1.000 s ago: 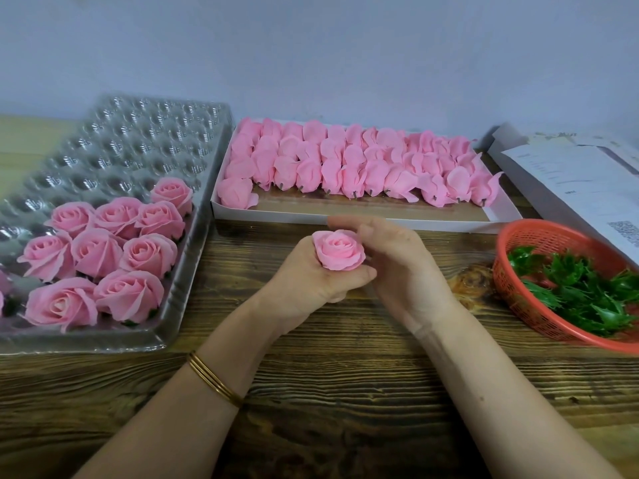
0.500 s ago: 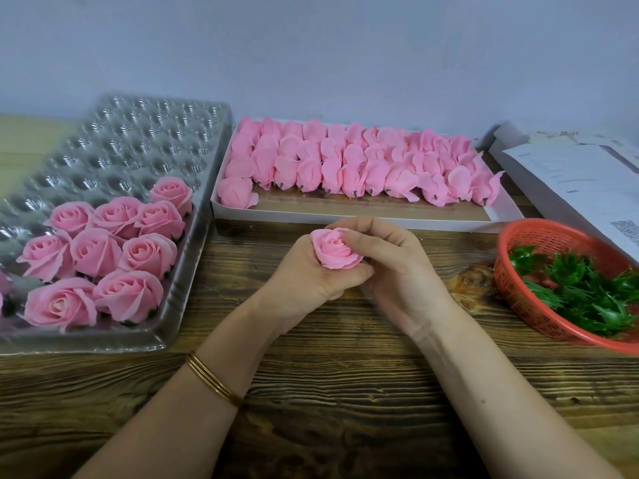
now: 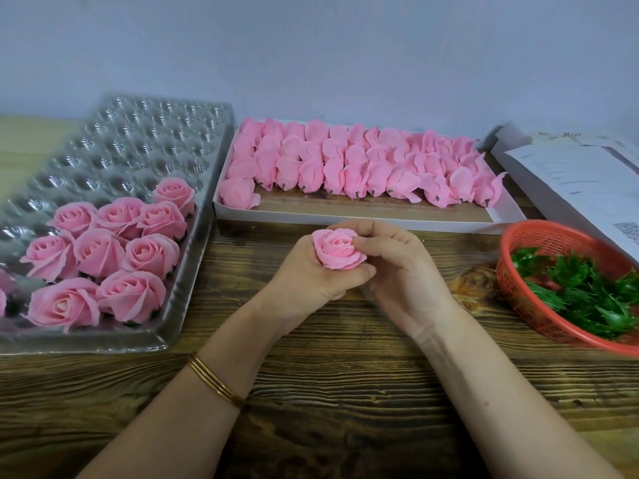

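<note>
Rose (image 3: 337, 248) sits at frame centre, above the table (image 3: 345, 392). Left hand (image 3: 311, 281) is curled round its base. Right hand (image 3: 404, 271) pinches an outer petal at the bloom's upper-right edge.

Progress, judged: early-to-mid batch. A cluster of done roses (image 3: 103, 257) fills the lower-left corner of the tray (image 3: 114, 140); most cells are bare. Box (image 3: 373, 210) at top centre is packed w/ closed buds (image 3: 345, 164). Basket (image 3: 553, 236) at right has plenty of leaves (image 3: 581, 288). This rose looks nearly shaped; can't tell if a leaf is fitted underneath.

Long axis approx upright, bloom face up and tipped slightly toward the camera; stem end hidden in the left fist.
</note>
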Demonstrator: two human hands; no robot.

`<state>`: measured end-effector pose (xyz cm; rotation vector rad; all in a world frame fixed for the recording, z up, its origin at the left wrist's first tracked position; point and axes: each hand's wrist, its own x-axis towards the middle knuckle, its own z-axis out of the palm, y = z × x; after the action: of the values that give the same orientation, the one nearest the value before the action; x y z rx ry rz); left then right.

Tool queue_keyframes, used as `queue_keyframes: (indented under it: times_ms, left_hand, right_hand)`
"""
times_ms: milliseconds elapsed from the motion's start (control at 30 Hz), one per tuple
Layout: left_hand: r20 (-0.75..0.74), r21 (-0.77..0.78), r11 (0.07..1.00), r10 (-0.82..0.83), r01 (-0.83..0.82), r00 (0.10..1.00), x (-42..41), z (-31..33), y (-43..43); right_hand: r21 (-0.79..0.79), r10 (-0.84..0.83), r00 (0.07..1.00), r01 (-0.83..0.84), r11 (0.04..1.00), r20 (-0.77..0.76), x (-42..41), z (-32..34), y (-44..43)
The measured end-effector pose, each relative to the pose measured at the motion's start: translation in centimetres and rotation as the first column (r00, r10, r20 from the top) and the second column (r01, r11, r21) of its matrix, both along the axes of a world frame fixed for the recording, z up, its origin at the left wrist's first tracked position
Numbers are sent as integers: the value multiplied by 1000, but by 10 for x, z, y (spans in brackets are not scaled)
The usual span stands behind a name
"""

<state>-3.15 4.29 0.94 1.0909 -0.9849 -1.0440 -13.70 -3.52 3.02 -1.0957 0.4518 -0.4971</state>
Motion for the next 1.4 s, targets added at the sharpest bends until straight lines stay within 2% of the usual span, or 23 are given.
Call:
queue_keyframes:
  times_ms: [300,600,933,1100,1233,1400]
  left_hand:
    - [46,1,1000,15,-15,999,1,0,2]
    - [16,-11,1000,23,-23,1000,-1,2,2]
    - [82,10,1000,18,-19,996,2,0,3]
    - [108,23,1000,-15,13,994,0,0,2]
    - [123,32,997,-70,67,990,-3,3,3]
    - [136,35,995,-98,94,986,-3,3,5]
  right_hand:
    - [15,-8,1000,8,1000,21,0,0,0]
    - [-2,6,1000,-6,1000,15,-1,-1,0]
    - [-13,-37,999,37,999,14,-3,1,-1]
    - [-131,-27,991,44,990,130,-5,6,0]
    - [-243,59,994,-37,969,86,-5,4,3]
    - [-287,111,993,-94,953,44,-4,-2,2]
